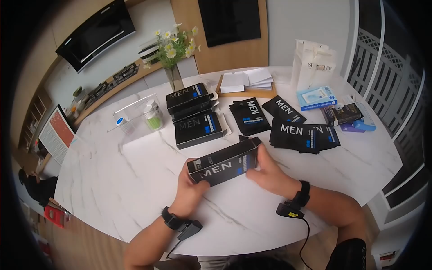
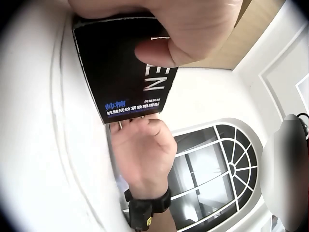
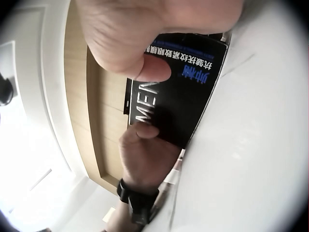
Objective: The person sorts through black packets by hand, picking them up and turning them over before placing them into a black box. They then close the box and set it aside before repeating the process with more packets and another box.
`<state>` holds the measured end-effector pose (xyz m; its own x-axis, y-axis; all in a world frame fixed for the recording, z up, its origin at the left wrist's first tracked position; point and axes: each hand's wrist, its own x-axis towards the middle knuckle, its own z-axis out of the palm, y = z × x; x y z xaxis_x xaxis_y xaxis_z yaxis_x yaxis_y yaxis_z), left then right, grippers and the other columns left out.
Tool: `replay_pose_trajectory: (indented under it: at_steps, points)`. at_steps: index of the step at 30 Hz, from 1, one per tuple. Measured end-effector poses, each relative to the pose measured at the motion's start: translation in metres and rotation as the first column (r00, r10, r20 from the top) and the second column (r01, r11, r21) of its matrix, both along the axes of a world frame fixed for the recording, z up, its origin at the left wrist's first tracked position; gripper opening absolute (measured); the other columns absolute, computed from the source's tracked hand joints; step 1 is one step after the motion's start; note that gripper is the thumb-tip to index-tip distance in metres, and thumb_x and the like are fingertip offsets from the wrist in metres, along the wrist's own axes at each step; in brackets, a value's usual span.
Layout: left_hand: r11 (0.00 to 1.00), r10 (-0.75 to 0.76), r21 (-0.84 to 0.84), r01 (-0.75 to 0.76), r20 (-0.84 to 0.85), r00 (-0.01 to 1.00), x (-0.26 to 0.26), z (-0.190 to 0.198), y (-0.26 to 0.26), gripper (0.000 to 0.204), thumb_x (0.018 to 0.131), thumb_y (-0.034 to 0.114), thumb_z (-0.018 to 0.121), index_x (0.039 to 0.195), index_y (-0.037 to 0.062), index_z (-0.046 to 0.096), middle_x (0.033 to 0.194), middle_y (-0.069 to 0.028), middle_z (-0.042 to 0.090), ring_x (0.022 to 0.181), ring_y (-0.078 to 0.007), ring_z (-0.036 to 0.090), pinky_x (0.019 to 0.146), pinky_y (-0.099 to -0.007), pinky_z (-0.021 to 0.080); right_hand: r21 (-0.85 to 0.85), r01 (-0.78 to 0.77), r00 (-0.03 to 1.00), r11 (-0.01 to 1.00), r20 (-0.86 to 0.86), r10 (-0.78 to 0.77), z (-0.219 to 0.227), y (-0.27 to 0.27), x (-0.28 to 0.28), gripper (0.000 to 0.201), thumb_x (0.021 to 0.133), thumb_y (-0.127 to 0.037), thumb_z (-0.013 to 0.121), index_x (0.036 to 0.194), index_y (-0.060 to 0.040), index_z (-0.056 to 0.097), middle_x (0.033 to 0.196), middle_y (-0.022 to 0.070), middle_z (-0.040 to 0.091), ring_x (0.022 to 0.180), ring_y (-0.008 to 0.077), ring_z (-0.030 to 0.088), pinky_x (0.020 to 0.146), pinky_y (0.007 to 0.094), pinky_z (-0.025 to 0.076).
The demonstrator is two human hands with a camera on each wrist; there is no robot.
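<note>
Both hands hold a black carton [image 1: 226, 165] marked MEN, tilted over the near part of the table. At its left end my left hand [image 1: 190, 192] grips it, thumb across the printed front. My right hand [image 1: 273, 177] grips the other end, its thumb also on the front. A small dark flap sticks up at the carton's upper right. In the left wrist view, blue and white lettering shows on the carton [image 2: 123, 87], near the right hand [image 2: 147, 150]. The right wrist view has both thumbs against the carton [image 3: 186, 101]; fingers behind it are hidden.
Two similar black boxes [image 1: 198, 128] with end flaps out stand beyond the hands. Black MEN sachets [image 1: 292, 135] lie to the right, near a blue box [image 1: 317, 96] and white paper bag [image 1: 310, 67]. Behind are a wooden tray [image 1: 252, 94], flower vase [image 1: 174, 77] and clear stand [image 1: 135, 112].
</note>
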<state>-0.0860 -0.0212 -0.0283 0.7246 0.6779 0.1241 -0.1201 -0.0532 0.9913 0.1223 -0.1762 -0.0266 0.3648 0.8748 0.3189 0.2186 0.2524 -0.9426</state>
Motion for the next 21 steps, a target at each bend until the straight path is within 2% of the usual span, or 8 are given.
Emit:
replay_pose_trajectory:
  at_steps: [1, 4, 7, 10, 16, 17, 20, 21]
  points:
    - [1.000, 0.007, 0.005, -0.007, 0.002, 1.000, 0.001, 0.001, -0.004, 0.057, 0.074, -0.016, 0.057, 0.127, 0.0019, 0.056, 0.111, -0.0022, 0.064, 0.096, -0.0122, 0.059, 0.081, -0.0269, 0.048, -0.110, 0.027, 0.989, 0.994, 0.144, -0.011, 0.001, -0.003, -0.004, 0.076, 0.089, 0.006, 0.058, 0.159, 0.0008, 0.028, 0.147, 0.0163, 0.048, 0.145, 0.0228, 0.039, 0.119, 0.0355, 0.034]
    - [0.999, 0.040, 0.002, -0.039, -0.044, 0.998, 0.003, 0.012, -0.009, 0.051, 0.076, -0.013, 0.059, 0.124, 0.0019, 0.058, 0.107, -0.0010, 0.064, 0.092, -0.0108, 0.058, 0.079, -0.0263, 0.048, -0.131, -0.052, 0.988, 0.990, 0.135, 0.069, 0.005, -0.005, 0.007, 0.075, 0.090, 0.004, 0.060, 0.158, 0.0008, 0.029, 0.146, 0.0158, 0.049, 0.142, 0.0226, 0.043, 0.118, 0.0361, 0.036]
    - [0.996, 0.055, -0.071, -0.059, -0.058, 0.997, 0.004, 0.015, -0.008, 0.044, 0.078, -0.013, 0.060, 0.119, 0.0009, 0.059, 0.100, 0.0002, 0.062, 0.090, -0.0087, 0.057, 0.078, -0.0251, 0.048, -0.016, 0.151, 0.981, 0.988, 0.129, -0.147, -0.021, 0.002, 0.011, 0.074, 0.091, 0.001, 0.063, 0.157, 0.0011, 0.031, 0.145, 0.0160, 0.049, 0.138, 0.0233, 0.046, 0.118, 0.0375, 0.037]
    - [0.993, 0.038, -0.108, -0.038, 0.000, 0.999, 0.005, 0.006, -0.005, 0.042, 0.079, -0.012, 0.060, 0.119, 0.0012, 0.061, 0.099, -0.0006, 0.064, 0.090, -0.0097, 0.058, 0.078, -0.0257, 0.048, -0.108, -0.048, 0.970, 0.993, 0.234, 0.072, -0.006, -0.008, 0.010, 0.072, 0.092, -0.001, 0.065, 0.156, 0.0013, 0.032, 0.143, 0.0156, 0.050, 0.134, 0.0231, 0.048, 0.116, 0.0389, 0.039]
    - [0.889, 0.004, -0.443, 0.114, 0.256, 0.967, 0.005, 0.025, -0.004, 0.053, 0.079, -0.010, 0.054, 0.131, 0.0010, 0.062, 0.120, -0.0077, 0.070, 0.109, -0.0201, 0.066, 0.097, -0.0341, 0.052, -0.030, 0.200, 0.980, 0.979, 0.014, -0.200, -0.001, -0.004, -0.001, 0.074, 0.098, -0.020, 0.076, 0.153, 0.0050, 0.033, 0.154, 0.0225, 0.042, 0.146, 0.0307, 0.041, 0.119, 0.0434, 0.038]
    - [0.871, -0.008, -0.469, 0.145, 0.283, 0.959, 0.004, 0.024, 0.000, 0.055, 0.079, -0.010, 0.053, 0.132, 0.0011, 0.062, 0.124, -0.0084, 0.070, 0.112, -0.0215, 0.066, 0.100, -0.0355, 0.052, -0.146, 0.118, 0.992, 0.982, 0.056, -0.111, 0.009, -0.009, 0.007, 0.078, 0.098, -0.029, 0.079, 0.153, 0.0050, 0.034, 0.155, 0.0213, 0.045, 0.141, 0.0255, 0.047, 0.114, 0.0385, 0.042]
    - [0.891, -0.095, -0.401, 0.212, 0.291, 0.952, 0.003, 0.025, 0.004, 0.056, 0.080, -0.011, 0.056, 0.134, 0.0031, 0.059, 0.128, -0.0061, 0.067, 0.121, -0.0192, 0.062, 0.106, -0.0349, 0.047, 0.131, -0.087, 0.931, 0.988, -0.342, 0.128, 0.027, -0.005, -0.009, 0.070, 0.096, -0.031, 0.081, 0.145, 0.0038, 0.046, 0.137, 0.0156, 0.063, 0.121, 0.0178, 0.061, 0.101, 0.0321, 0.049]
    - [0.909, -0.084, -0.371, 0.188, 0.280, 0.956, 0.004, 0.022, 0.004, 0.056, 0.081, -0.011, 0.057, 0.135, 0.0036, 0.058, 0.128, -0.0056, 0.066, 0.122, -0.0183, 0.061, 0.107, -0.0344, 0.046, 0.125, -0.009, 0.979, 0.992, -0.201, 0.034, 0.033, -0.006, -0.008, 0.065, 0.095, -0.030, 0.082, 0.140, 0.0029, 0.049, 0.127, 0.0130, 0.066, 0.113, 0.0167, 0.063, 0.095, 0.0311, 0.050]
